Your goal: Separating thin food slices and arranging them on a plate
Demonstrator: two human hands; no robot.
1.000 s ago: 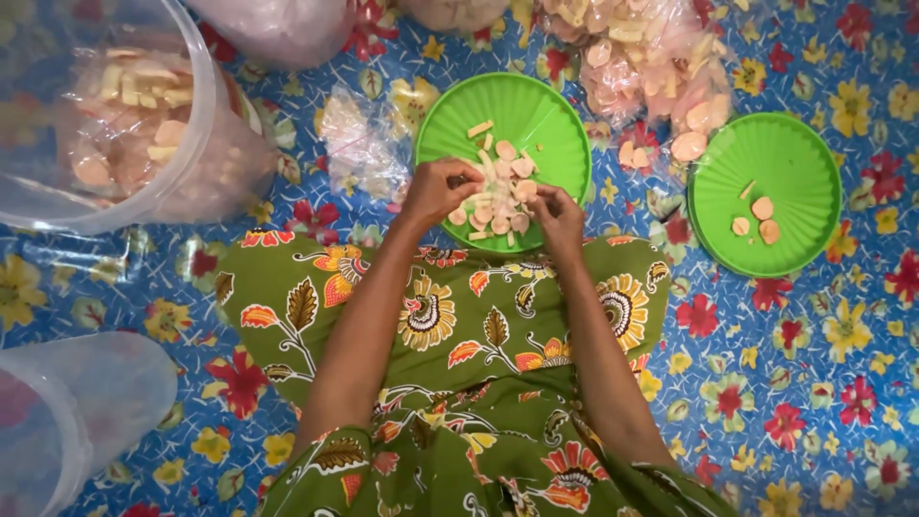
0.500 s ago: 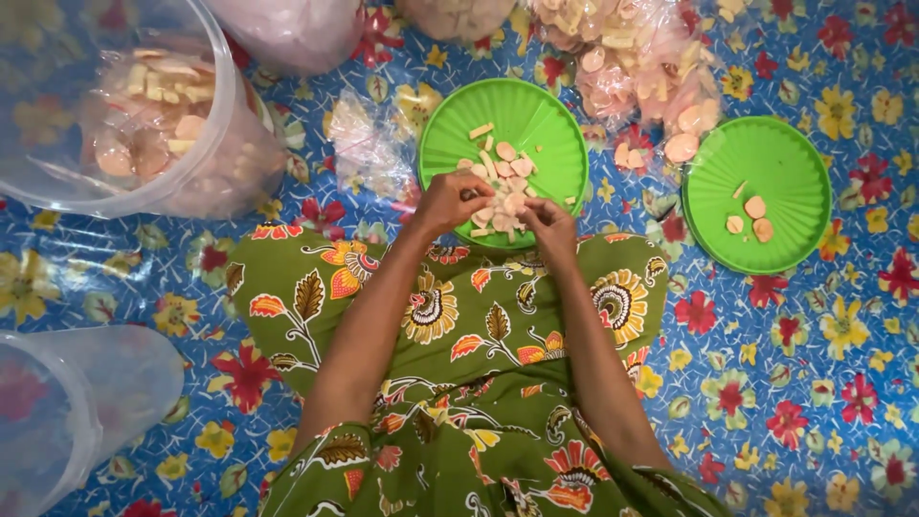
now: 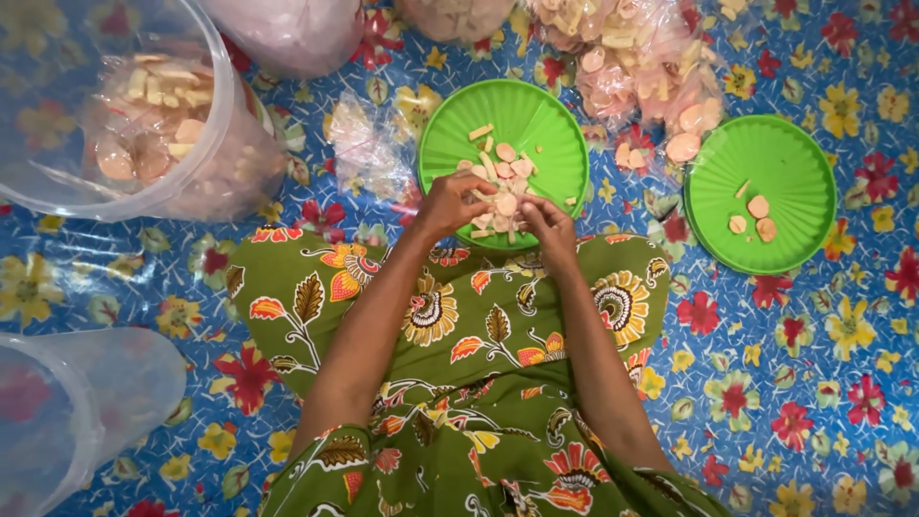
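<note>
Both hands, left hand point(image 3: 452, 203) and right hand point(image 3: 548, 222), pinch pale cracker pieces point(image 3: 500, 187) at the near edge of the centre green plate point(image 3: 536, 120).

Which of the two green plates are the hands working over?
The green plate in the middle, heaped with many crackers; the other green plate, to the right, holds only a few.

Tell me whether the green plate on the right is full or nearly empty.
Nearly empty: the right green plate holds only three round crackers and one strip, with bare green elsewhere.
</note>
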